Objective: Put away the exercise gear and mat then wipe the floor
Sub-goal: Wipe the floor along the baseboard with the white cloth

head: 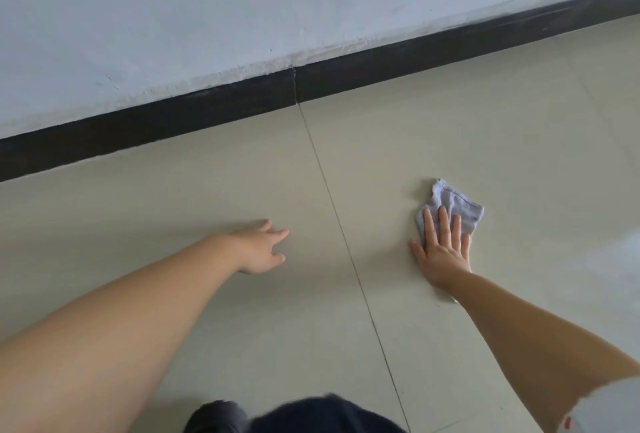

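A crumpled pale lilac cloth (453, 204) lies on the beige tiled floor (207, 197) right of a grout line. My right hand (441, 249) presses flat on the cloth's near edge, fingers straight and spread. My left hand (261, 249) reaches out over the floor left of the grout line, fingers relaxed and holding nothing. No exercise gear or mat is in view.
A black skirting board (207, 110) runs along the foot of a pale wall (207, 16) beyond my hands. A thin grout line (346, 242) crosses the floor between my hands. My dark-clothed knee (311, 415) shows at the bottom edge.
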Available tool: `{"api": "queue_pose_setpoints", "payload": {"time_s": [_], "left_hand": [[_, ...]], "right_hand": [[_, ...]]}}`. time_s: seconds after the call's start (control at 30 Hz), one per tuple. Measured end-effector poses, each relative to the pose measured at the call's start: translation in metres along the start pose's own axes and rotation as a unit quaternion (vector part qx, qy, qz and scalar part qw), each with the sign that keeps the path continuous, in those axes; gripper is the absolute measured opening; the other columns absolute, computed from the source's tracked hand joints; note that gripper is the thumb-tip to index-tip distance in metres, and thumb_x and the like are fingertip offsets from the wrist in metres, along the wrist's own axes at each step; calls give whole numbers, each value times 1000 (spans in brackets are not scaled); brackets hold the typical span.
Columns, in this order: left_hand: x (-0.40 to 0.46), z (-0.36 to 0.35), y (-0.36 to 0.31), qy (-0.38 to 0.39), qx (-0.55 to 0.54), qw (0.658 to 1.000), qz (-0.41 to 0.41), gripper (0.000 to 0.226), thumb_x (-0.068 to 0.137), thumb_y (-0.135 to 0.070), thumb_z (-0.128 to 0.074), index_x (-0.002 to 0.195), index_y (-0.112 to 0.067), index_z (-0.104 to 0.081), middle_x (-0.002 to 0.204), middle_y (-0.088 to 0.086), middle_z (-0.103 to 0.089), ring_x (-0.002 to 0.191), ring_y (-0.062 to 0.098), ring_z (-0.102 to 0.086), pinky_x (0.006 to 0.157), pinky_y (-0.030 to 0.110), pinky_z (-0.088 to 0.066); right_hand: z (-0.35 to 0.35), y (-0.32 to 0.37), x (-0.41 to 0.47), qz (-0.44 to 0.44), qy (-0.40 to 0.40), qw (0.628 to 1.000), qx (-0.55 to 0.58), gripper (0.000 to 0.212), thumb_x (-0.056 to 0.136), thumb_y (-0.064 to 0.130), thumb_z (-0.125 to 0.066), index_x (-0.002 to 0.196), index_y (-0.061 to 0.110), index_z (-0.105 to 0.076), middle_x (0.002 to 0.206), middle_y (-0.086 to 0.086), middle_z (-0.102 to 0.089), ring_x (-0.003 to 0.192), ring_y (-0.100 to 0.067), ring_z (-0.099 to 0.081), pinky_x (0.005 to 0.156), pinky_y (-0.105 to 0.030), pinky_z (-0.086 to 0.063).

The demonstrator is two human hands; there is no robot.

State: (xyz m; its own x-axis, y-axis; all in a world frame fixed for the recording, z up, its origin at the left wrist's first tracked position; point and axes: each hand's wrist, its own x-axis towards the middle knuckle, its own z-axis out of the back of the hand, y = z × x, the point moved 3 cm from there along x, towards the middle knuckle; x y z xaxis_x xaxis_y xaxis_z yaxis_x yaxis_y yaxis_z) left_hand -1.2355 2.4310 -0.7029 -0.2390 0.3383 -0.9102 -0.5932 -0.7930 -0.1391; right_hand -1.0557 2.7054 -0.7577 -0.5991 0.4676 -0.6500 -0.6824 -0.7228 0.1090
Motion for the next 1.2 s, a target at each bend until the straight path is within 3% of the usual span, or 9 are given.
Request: {"api": "queue_pose_setpoints", "payload": {"time_s": [0.13,0.3,0.5,0.7,0.77,0.87,1.0,1.13,1.2], "left_hand": [[3,-3,9,39,92,995,-16,62,100,-48,-28,152,-25,-5,157,10,21,143,30,-23,116,34,-23],[14,-3,4,91,150,984,22,66,100,-49,-22,150,-25,14,154,7,29,146,38,2,119,45,-9],[13,-53,9,-94,42,995,13,79,95,-49,-43,150,-32,12,153,-1,32,143,38,19,115,53,-15],[15,-63,5,-134,77,988,10,85,94,-58,-36,146,-29,24,151,5,36,139,45,23,113,56,-16],[16,-62,5,-129,104,986,12,86,94,-60,-34,145,-27,27,151,7,37,139,47,23,112,57,-16],[15,-59,6,-121,127,985,13,85,94,-59,-33,147,-24,23,153,9,32,140,48,18,111,52,-23],[11,-44,1,-111,204,972,16,80,97,-53,-30,150,-12,14,155,24,17,137,58,-4,107,50,-32],[9,-22,-15,-49,253,963,73,81,99,-47,-36,150,-4,10,152,33,12,132,53,-30,101,44,-39],[4,-12,-31,0,272,958,95,77,100,-48,-31,150,-3,8,153,31,12,133,51,-29,107,47,-33]], "right_hand": [[0,1,1,-15,8,1000,-3,63,99,49,-19,148,35,18,154,6,31,140,-19,31,116,-43,15],[13,-3,6,9,75,996,-39,65,100,48,-21,148,31,19,154,0,30,142,-28,26,116,-45,8],[39,5,9,16,136,990,-39,64,103,35,-26,151,15,10,158,-10,19,146,-31,12,119,-45,0],[-7,61,-32,23,152,985,-72,55,103,32,-18,152,14,-1,156,-10,24,143,-36,20,118,-52,1],[-17,75,-46,32,152,983,-102,57,102,36,-13,151,18,11,154,-8,29,142,-33,24,118,-52,-1],[-29,94,-61,166,90,961,-201,54,101,39,-5,146,22,19,156,-3,21,144,-24,19,115,-55,8],[-50,89,-54,338,61,903,-258,54,101,41,-4,147,24,-29,153,-1,-32,141,-23,-27,105,-55,-17],[-33,74,-23,437,53,846,-300,52,101,42,-5,148,29,-26,154,3,-29,141,-20,-25,108,-48,-14],[-25,68,-5,433,39,849,-301,52,102,43,-5,150,31,-16,155,3,-25,142,-22,-22,111,-45,-7]]}}
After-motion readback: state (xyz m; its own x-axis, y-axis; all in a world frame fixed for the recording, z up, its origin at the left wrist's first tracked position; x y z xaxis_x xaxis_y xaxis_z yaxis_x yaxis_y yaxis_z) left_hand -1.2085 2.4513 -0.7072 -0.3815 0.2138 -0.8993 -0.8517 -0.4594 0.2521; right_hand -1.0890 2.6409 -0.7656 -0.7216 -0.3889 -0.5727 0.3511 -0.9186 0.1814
